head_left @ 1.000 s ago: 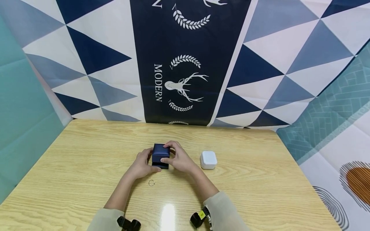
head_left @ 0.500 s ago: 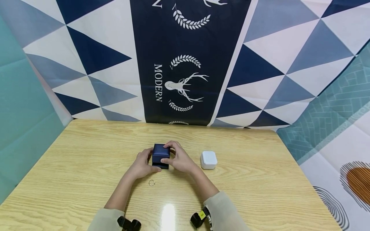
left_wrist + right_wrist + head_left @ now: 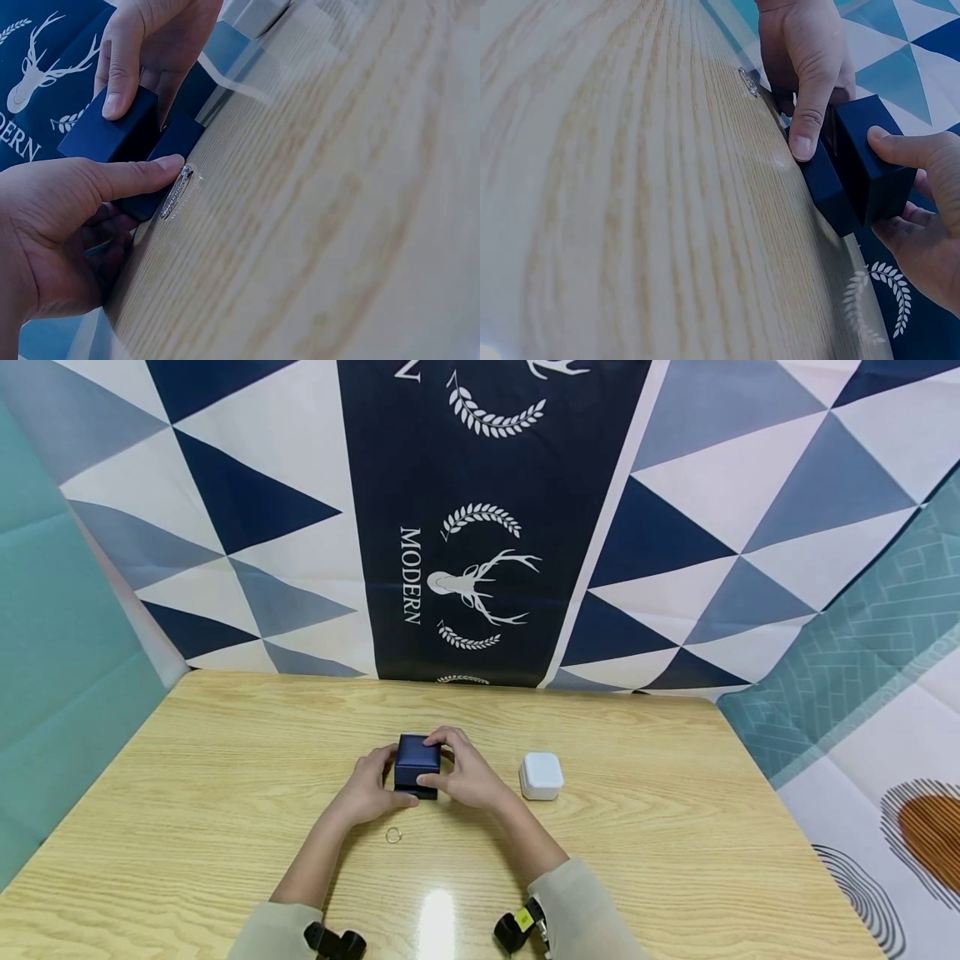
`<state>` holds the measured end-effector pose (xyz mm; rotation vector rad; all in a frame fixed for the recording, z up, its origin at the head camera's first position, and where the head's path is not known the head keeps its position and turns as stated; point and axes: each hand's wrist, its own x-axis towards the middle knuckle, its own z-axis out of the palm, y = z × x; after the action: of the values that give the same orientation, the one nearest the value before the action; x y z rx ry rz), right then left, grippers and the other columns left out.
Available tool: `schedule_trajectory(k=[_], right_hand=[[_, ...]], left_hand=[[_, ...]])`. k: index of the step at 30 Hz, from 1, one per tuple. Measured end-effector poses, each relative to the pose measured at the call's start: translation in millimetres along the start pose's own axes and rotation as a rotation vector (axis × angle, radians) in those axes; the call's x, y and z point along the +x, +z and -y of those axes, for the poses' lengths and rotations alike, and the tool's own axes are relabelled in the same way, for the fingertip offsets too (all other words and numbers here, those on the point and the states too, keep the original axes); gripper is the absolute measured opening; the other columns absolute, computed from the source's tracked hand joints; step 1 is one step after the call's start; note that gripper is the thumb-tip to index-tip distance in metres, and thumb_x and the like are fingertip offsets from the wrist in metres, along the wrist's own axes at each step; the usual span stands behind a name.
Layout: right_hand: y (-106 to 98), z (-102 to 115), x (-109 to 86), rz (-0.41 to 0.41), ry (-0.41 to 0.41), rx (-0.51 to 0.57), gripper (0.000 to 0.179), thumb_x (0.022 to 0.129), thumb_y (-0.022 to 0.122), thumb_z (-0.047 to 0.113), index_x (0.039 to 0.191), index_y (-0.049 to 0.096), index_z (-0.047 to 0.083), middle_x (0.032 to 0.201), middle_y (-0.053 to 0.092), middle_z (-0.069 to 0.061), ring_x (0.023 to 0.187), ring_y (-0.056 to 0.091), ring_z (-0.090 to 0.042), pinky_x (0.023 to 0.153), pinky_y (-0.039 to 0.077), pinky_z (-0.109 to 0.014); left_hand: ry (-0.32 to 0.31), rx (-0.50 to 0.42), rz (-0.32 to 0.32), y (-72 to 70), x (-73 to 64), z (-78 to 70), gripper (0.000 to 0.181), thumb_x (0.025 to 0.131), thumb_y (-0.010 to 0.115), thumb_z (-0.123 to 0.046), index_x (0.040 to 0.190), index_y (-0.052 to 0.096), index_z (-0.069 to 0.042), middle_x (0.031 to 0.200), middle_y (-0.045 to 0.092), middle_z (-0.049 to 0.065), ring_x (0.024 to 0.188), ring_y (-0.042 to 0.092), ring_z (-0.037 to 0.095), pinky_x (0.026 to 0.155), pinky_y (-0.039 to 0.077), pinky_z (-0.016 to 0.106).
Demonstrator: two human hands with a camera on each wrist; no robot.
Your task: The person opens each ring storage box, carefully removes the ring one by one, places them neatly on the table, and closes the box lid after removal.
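Observation:
A dark blue ring box (image 3: 417, 758) stands on the wooden table between both hands, its lid (image 3: 881, 161) parted from the base (image 3: 826, 184) at the front. My left hand (image 3: 369, 791) grips the base, thumb along its front edge and fingers at its left side. With thumb at the front and fingers behind, my right hand (image 3: 467, 771) holds the lid. The inside of the box is hidden from view. Close in front of the left thumb lies a silver ring (image 3: 393, 835) with small stones, also seen in the left wrist view.
To the right of the right hand sits a small white box (image 3: 541, 775) with rounded corners. The wooden table (image 3: 637, 827) ends at a patterned cloth backdrop (image 3: 480, 527) at the back. A bright light reflection shows on the near part of the tabletop.
The lid's front edge sits slightly lower, and the gap between lid and base looks a little narrower. Both hands keep their places; the ring and the white box have not moved.

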<state>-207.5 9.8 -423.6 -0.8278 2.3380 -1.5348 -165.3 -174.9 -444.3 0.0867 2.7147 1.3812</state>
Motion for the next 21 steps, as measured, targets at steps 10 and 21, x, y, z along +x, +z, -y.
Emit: schedule_trajectory(k=[10,21], right_hand=[[0.3,-1.5,0.8,0.013,0.015,-0.013,0.044,0.08,0.072,0.004,0.116,0.048,0.006,0.128,0.041,-0.01,0.125,0.042,-0.024,0.109,0.036,-0.037],[0.9,-3.3,0.8,0.01,0.007,-0.011,0.045,0.079,0.073,0.003,0.115,0.048,0.006,0.128,0.041,-0.01,0.124,0.042,-0.024,0.109,0.036,-0.037]], left_hand=[[-0.007,0.014,0.001,0.3,0.6,-0.2,0.089,0.072,0.081,-0.024,0.143,0.033,0.0,0.135,0.047,0.018,0.117,0.041,0.031,0.096,0.041,0.048],[-0.008,0.026,0.003,-0.4,0.4,0.4,0.089,0.072,0.081,-0.024,0.142,0.033,0.0,0.135,0.047,0.018,0.117,0.04,0.031,0.096,0.04,0.049]])
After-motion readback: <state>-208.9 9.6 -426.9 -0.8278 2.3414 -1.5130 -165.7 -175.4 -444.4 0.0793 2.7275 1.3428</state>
